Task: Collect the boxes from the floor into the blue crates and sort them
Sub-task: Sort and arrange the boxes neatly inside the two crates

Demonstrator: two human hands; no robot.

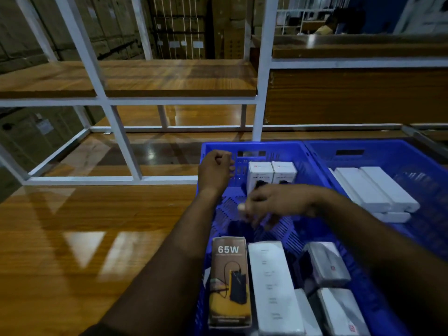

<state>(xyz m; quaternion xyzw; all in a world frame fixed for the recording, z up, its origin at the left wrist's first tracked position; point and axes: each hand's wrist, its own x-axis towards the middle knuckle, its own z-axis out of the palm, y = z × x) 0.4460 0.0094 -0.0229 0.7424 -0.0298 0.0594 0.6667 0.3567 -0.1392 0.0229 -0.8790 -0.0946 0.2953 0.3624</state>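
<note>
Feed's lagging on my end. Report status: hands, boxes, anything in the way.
Left hand curled at near crate far wall, holding nothing visible. Right hand low over crate middle, grip blurred. 65W box and white boxes inside. No obstruction seen.

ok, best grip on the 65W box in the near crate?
Judgement: pinch the 65W box across its long side faces near the far end, from above. It lies flat against the crate wall with a white box beside it, and the far end stands clear.
</note>
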